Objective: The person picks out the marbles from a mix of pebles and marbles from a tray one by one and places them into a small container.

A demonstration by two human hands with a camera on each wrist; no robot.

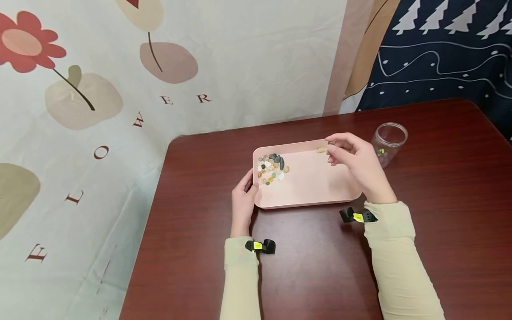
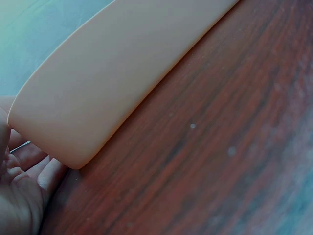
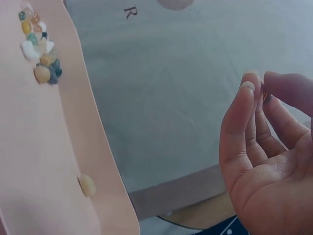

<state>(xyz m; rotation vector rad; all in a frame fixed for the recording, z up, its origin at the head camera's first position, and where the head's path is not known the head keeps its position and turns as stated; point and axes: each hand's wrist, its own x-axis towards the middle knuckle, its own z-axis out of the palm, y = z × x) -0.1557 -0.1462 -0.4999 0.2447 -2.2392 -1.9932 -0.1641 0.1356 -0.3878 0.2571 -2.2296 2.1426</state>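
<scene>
A pink tray (image 1: pixel 310 184) lies on the table, with a cluster of small mixed-colour pebbles (image 1: pixel 276 162) at its left end. One pale yellowish pebble (image 3: pixel 88 186) sits apart by the far wall. My left hand (image 1: pixel 242 204) holds the tray's left end, thumb at the rim and fingers along the outer wall. Above the tray's far right part, my right hand (image 1: pixel 360 164) pinches a small dark brown pebble (image 3: pixel 267 97) between thumb and fingertips, which mostly cover it.
Right of the tray stands a clear open jar (image 1: pixel 391 135) with a few pebbles (image 1: pixel 382 152) low inside, partly behind my right hand. The dark red-brown table (image 1: pixel 192 249) meets a printed cloth (image 1: pixel 256 66) at its far and left sides.
</scene>
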